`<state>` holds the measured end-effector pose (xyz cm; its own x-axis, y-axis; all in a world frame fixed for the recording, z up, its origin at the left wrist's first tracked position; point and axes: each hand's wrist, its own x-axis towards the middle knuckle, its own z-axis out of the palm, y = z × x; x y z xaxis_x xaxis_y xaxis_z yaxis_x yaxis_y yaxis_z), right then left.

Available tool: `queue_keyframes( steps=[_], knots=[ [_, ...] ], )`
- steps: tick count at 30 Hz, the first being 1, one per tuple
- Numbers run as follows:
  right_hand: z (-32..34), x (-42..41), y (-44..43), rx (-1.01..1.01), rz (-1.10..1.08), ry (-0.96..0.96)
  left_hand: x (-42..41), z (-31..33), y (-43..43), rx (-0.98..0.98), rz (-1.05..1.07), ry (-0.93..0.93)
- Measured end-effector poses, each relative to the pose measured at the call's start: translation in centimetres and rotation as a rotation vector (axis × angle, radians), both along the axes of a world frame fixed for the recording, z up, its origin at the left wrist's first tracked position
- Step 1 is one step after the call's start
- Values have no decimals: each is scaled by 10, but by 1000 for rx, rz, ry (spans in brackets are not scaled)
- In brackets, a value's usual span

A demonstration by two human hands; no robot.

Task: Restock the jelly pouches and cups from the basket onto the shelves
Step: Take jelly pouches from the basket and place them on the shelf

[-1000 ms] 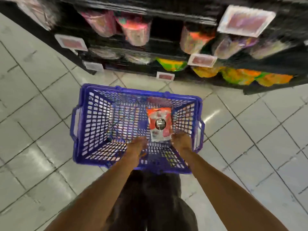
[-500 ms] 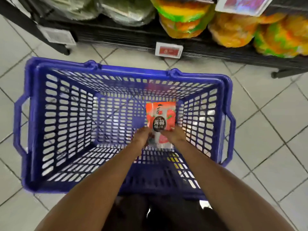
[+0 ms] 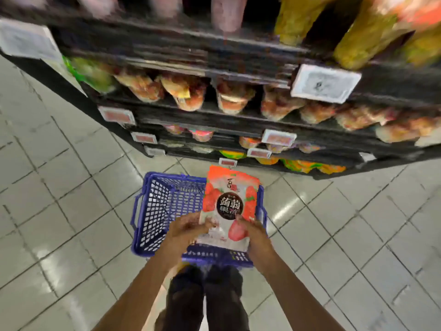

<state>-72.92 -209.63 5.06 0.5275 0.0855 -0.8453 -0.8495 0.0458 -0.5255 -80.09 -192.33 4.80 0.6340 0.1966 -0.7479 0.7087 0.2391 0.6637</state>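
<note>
A jelly pouch (image 3: 230,206) marked 蒟蒻, its lower corners hidden, is being gripped by the left hand (image 3: 188,229) and right hand (image 3: 254,232) over the basket (image 3: 152,211); shelf tags (image 3: 325,83) are being blurred beyond reading.

Bright, even overhead light fills the aisle, and pale glare patches shine on the glossy floor tiles (image 3: 47,256). Heavy motion blur smears the shelves (image 3: 214,56) and their price tags (image 3: 324,83), worst toward the top edge. The print on the pouch (image 3: 229,206) is fairly readable. Wide-angle distortion bends shelf lines and tile seams near the borders; the shelf recesses are dark.
</note>
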Motion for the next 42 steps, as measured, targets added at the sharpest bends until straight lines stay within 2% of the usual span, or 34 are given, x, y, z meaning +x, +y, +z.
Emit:
queue_keyframes(
  steps=[6, 11, 15, 19, 24, 33, 38, 42],
  knots=[
    [191, 33, 11, 90, 89, -268, 22, 192, 10, 19, 89, -232],
    [284, 52, 25, 146, 203, -471, 35, 290, 19, 93, 199, -401],
    [330, 73, 47, 191, 207, -531, 54, 343, 38, 165, 235, -470],
    [373, 91, 73, 247, 245, -691, 76, 380, 61, 227, 293, -537],
    [414, 103, 106, 199, 320, -921, 97, 411, 93, 295, 304, -641],
    [448, 109, 167, 221, 197, -1052, 118, 433, 152, 342, 301, -723],
    [472, 126, 200, 212, 136, -1161, 134, 463, 178, 545, 296, -836],
    [487, 140, 220, 127, 127, -1214, 146, 477, 182, 718, 215, -896]
  ],
)
